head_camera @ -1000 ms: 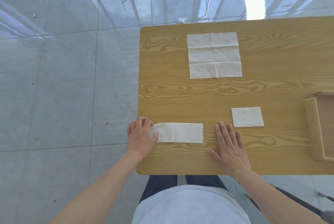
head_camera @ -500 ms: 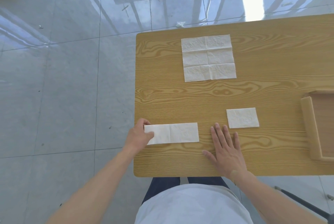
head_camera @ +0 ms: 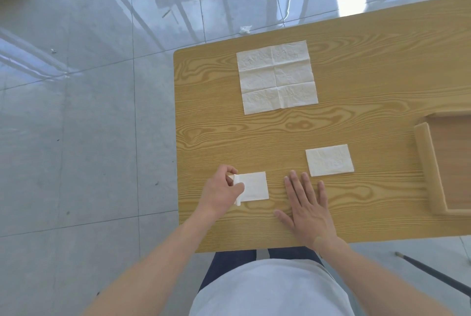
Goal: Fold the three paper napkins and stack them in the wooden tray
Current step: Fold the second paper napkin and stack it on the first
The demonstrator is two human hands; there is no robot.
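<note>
— Looking down from the head camera, what did the left hand [head_camera: 221,194] have?

— It pinched the left edge of a small folded napkin [head_camera: 253,186] near the front left of the table [head_camera: 369,65]; thumb and fingers were closed on that edge, which curled up off the wood while the rest lay flat.

— And the right hand [head_camera: 307,210]?

— Flat on the table, palm down, fingers spread and holding nothing. It lay just right of that napkin, apart from it.

— Where were the other napkins?

— A second folded napkin [head_camera: 329,160] lay flat just beyond the right hand's fingertips, not touching them. The unfolded napkin [head_camera: 277,76] was spread open farther back, well apart from both hands, its creases marking six panels.

— The tray [head_camera: 430,170]?

— At the right edge of the table, partly cut off by the frame. What showed of its inside was bare wood. The near folded napkin sat between the right hand and the tray, apart from its wall.

— Anything else?

— Grey floor tiles [head_camera: 89,137] to the left, with a small white scrap [head_camera: 245,30] beyond the table's far edge.
</note>
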